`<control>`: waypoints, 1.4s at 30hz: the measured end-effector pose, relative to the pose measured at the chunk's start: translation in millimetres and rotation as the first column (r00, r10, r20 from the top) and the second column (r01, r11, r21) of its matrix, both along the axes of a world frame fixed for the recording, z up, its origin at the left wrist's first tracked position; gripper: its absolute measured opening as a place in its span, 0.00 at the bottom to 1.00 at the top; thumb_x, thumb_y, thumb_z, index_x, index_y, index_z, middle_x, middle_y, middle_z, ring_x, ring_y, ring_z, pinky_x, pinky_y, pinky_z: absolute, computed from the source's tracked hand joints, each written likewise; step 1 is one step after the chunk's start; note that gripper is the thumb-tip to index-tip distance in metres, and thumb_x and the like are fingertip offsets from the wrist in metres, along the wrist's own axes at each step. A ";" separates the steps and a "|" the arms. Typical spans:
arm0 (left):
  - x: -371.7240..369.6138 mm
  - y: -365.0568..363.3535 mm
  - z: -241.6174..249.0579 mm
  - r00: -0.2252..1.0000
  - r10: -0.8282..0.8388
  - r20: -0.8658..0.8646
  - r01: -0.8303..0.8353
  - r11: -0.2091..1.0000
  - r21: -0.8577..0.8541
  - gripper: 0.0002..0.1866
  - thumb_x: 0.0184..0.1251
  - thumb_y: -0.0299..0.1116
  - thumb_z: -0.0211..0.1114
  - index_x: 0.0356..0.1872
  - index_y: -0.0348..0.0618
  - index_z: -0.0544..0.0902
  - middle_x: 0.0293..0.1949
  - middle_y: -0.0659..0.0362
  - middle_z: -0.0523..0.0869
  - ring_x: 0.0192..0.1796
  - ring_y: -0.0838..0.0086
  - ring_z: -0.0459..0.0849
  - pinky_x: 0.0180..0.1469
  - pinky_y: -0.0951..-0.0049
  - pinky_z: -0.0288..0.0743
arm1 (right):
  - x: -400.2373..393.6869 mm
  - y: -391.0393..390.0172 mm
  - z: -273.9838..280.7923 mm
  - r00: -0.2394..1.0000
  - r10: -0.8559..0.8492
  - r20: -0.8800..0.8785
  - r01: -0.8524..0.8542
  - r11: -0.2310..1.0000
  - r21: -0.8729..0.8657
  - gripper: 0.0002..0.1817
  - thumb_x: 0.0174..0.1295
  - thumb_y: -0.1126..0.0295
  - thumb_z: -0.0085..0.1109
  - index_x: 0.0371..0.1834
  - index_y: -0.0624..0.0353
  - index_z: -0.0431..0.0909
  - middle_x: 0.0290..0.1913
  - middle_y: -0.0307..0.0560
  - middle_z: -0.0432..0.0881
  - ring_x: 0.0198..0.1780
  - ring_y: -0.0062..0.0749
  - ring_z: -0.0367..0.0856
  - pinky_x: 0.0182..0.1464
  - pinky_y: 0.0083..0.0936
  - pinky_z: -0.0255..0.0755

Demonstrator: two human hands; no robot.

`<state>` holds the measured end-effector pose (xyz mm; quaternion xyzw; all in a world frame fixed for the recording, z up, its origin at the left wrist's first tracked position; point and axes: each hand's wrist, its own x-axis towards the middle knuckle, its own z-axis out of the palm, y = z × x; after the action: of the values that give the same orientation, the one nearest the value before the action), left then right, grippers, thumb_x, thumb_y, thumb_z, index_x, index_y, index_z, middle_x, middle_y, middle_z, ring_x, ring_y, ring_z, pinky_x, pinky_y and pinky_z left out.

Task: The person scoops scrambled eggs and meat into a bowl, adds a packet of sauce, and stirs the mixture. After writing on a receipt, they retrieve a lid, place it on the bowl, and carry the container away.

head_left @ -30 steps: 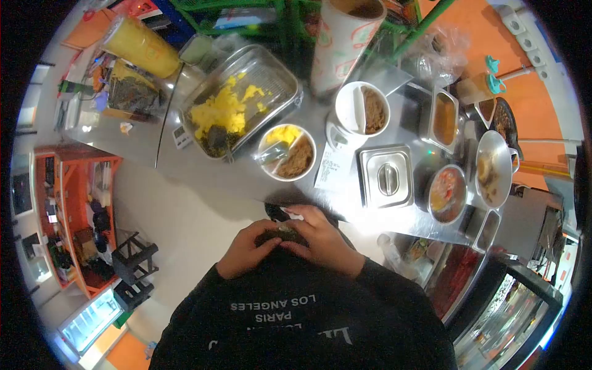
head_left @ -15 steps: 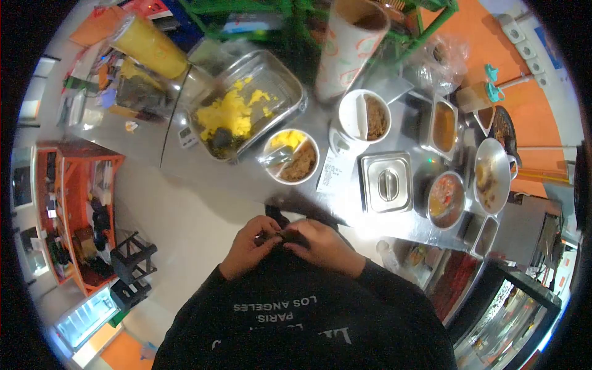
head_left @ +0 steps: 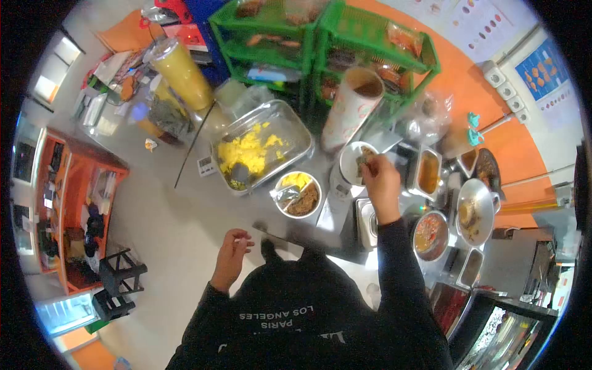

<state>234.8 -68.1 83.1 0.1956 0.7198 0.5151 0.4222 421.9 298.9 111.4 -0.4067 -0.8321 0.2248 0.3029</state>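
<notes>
My right hand (head_left: 383, 185) reaches over a white two-part bowl (head_left: 349, 161), its fingertips closed together above the half that holds dark brown food. A small grey-brown piece shows at the fingertips, too blurred to name. My left hand (head_left: 232, 256) hovers in front of my body, fingers apart, holding nothing. Nearby on the steel counter stands a second white bowl (head_left: 306, 211) with yellow food, brown minced food and a clear packet lying on top. Behind it a steel tray (head_left: 298, 118) holds yellow crumbled food and a dark utensil.
To the right are a lidded steel container (head_left: 366, 227), a bowl of red and orange sauce (head_left: 430, 236), a wide pan (head_left: 473, 213) and a steel container of orange sauce (head_left: 428, 174). A tall patterned cup stack (head_left: 353, 111) and green basket racks (head_left: 376, 34) stand behind.
My hands were together in front of my chest at something small and dark. The right has moved forward over the bowl; the left has moved aside and opened. The view has tilted up.
</notes>
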 end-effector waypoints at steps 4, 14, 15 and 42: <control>1.5 -12.0 10.2 0.994 0.098 -0.048 -0.097 0.995 0.028 0.12 0.80 0.32 0.52 0.58 0.39 0.70 0.51 0.53 0.81 0.50 0.69 0.85 0.53 0.69 0.79 | -33.0 17.0 -47.5 0.988 0.034 0.148 -0.092 0.909 0.406 0.05 0.61 0.71 0.60 0.36 0.59 0.75 0.36 0.55 0.80 0.44 0.54 0.80 0.44 0.48 0.74; -5.5 -90.4 -44.6 0.906 0.407 -0.116 -0.414 0.909 -0.049 0.14 0.80 0.36 0.53 0.59 0.43 0.68 0.50 0.55 0.78 0.45 0.68 0.85 0.46 0.69 0.79 | -13.0 100.5 63.9 0.999 -0.034 -0.008 0.033 0.997 -0.065 0.11 0.67 0.67 0.59 0.42 0.64 0.83 0.42 0.64 0.84 0.45 0.57 0.84 0.47 0.39 0.77; -6.0 -100.9 -59.1 0.894 0.430 -0.122 -0.434 0.901 -0.001 0.15 0.79 0.34 0.54 0.60 0.42 0.68 0.50 0.55 0.78 0.44 0.68 0.85 0.43 0.71 0.79 | -22.6 127.0 68.5 0.997 0.066 -0.048 -0.066 0.998 -0.002 0.11 0.67 0.67 0.59 0.44 0.64 0.82 0.44 0.64 0.84 0.47 0.57 0.83 0.48 0.40 0.77; 28.0 -79.7 -33.4 0.836 0.547 0.040 -0.541 0.835 -0.104 0.28 0.78 0.53 0.50 0.73 0.53 0.65 0.64 0.57 0.73 0.62 0.63 0.77 0.67 0.56 0.66 | -157.1 273.6 24.6 0.833 0.334 -0.441 -0.496 0.803 -0.329 0.11 0.69 0.72 0.60 0.53 0.60 0.79 0.53 0.49 0.85 0.50 0.37 0.83 0.53 0.33 0.80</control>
<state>262.8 -147.8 49.7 -0.0536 0.7528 0.5879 0.2910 264.7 572.6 136.0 -0.2189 -0.7603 0.5354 0.2956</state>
